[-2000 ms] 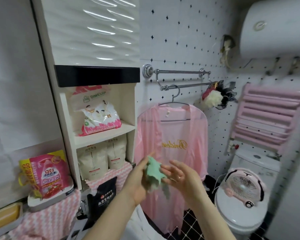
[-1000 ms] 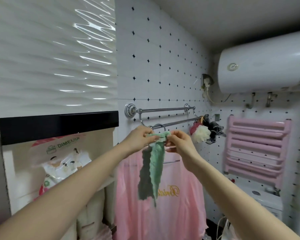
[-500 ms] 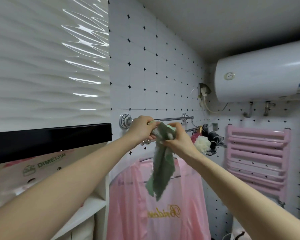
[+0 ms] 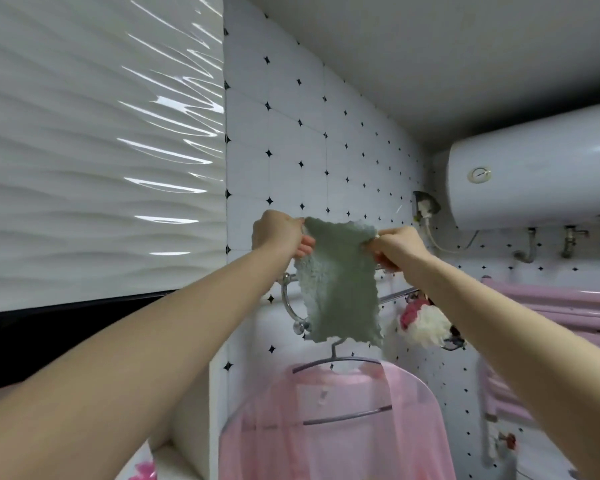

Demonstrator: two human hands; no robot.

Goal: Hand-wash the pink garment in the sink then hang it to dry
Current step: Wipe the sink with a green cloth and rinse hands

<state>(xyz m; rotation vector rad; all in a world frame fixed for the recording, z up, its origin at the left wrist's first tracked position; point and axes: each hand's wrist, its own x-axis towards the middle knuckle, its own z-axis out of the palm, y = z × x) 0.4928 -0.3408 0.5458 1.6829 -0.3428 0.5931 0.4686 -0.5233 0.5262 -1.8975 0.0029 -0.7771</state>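
Head view | left hand (image 4: 279, 233) pinches cloth (image 4: 340, 282) at its upper left corner | right hand (image 4: 395, 247) pinches the upper right corner | cloth spread flat at frame centre, before rail (image 4: 394, 296) (green, ragged-edged) | pink garment (image 4: 326, 427) on hanger (image 4: 336, 362), lower centre, below cloth

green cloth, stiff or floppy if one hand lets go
Probably floppy: the cloth hangs limp below the left hand and right hand pinching its top corners. Likely light, since fingertip pinches carry it. Its fluffy surface probably isn't slippery.
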